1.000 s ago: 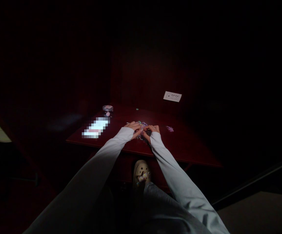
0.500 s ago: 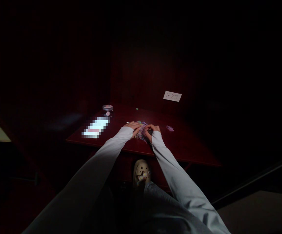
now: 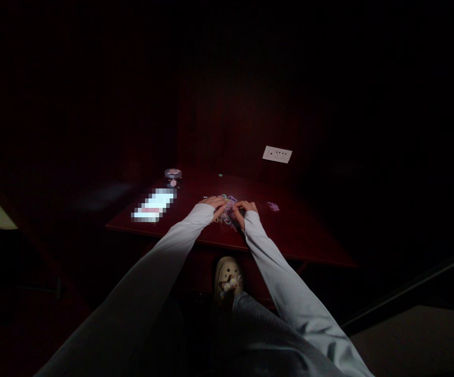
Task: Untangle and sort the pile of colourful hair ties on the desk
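Observation:
In dim light both my hands rest on a dark red table (image 3: 297, 235) over a small heap of pastel loops, purple, green and yellow (image 3: 228, 210). My left hand (image 3: 214, 203) lies at the heap's left edge with its fingers curled onto the loops. My right hand (image 3: 245, 208), a ring on one finger, is curled at the heap's right edge, pinching into it. What exactly each hand grips is too small and dark to make out. Pale long sleeves cover both arms.
A small round clear container (image 3: 172, 176) stands at the back left, beside a bright blurred rectangle (image 3: 154, 205). A little purple piece (image 3: 273, 207) lies right of my hands. A white socket plate (image 3: 277, 154) sits on the rear panel. My beige clog (image 3: 229, 276) shows below the table edge.
My hands have drawn slightly apart over the heap, and more of the coloured loops shows between them than a second ago. Nothing else has moved.

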`<state>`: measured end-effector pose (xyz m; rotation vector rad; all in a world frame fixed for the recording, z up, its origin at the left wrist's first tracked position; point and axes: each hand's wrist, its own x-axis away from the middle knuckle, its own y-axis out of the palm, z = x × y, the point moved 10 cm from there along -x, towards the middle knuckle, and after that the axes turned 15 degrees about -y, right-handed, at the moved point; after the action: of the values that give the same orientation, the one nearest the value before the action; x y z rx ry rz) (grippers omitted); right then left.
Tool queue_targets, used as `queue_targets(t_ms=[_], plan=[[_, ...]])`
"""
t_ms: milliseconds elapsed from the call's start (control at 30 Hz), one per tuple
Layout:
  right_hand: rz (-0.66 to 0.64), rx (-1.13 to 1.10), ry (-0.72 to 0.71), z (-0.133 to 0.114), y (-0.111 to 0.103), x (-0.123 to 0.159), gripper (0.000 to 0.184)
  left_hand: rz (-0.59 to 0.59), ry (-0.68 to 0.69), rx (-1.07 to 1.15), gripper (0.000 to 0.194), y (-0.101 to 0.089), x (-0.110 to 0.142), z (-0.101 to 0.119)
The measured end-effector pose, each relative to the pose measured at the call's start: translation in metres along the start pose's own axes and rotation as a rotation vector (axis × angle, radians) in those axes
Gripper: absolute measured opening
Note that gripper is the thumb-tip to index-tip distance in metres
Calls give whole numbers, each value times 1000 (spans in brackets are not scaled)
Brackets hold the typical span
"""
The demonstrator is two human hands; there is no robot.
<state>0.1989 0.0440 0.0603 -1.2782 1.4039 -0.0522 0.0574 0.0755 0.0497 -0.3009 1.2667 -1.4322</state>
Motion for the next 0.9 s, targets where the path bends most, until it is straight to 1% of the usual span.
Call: queue_targets(t_ms=[167, 367, 600, 733, 900], plan=[[-80, 14, -31, -5, 8, 2, 37, -4, -6, 10, 34, -1, 1, 2], [-106, 18, -42, -4, 13, 2, 42, -8, -20, 12, 32, -3, 1, 3], [-153, 48, -30, 0, 18, 2, 43, -5, -1, 20, 32, 0, 0, 3], [-147, 31, -51, -1, 17, 1, 44, 14, 6, 27, 32, 0, 0, 3], [-154, 3, -62, -6, 17, 2, 44, 8, 7, 41, 36, 0, 2, 3]])
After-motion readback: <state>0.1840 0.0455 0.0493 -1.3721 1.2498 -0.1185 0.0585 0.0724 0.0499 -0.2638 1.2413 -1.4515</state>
